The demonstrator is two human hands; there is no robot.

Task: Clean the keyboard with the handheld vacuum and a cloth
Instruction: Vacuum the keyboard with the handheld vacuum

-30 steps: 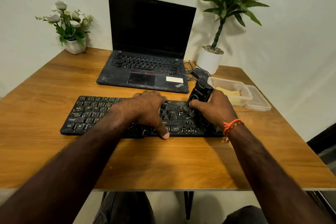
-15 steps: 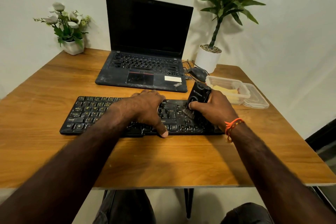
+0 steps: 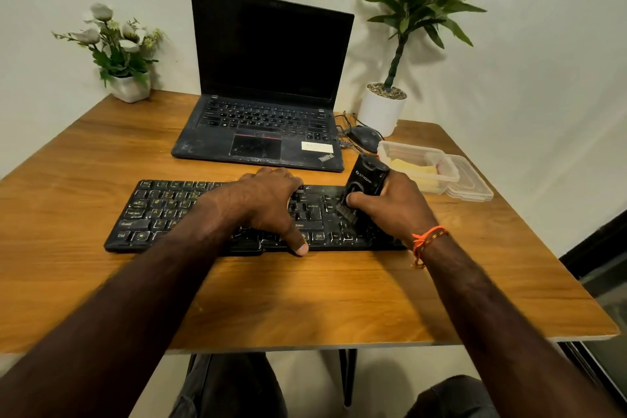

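Note:
A dusty black keyboard (image 3: pixel 159 210) lies across the middle of the wooden table (image 3: pixel 305 299). My left hand (image 3: pixel 268 200) rests palm-down on the keyboard's middle, thumb hooked over its front edge. My right hand (image 3: pixel 393 207) grips a small black handheld vacuum (image 3: pixel 364 180), tilted with its brush nozzle down on the keys at the keyboard's right end. A yellow cloth (image 3: pixel 412 168) lies folded inside a clear plastic container (image 3: pixel 437 159) to the right of the vacuum.
An open black laptop (image 3: pixel 268 85) stands behind the keyboard. A black mouse (image 3: pixel 364 137) with cables lies beside it. A white flower pot (image 3: pixel 130 88) is at the back left, a potted green plant (image 3: pixel 381 108) at the back right. The container's lid (image 3: pixel 470 181) lies by it.
My right hand has kept the vacuum on the right end of the keyboard, shifting it only slightly. My left hand has stayed in place on the keys.

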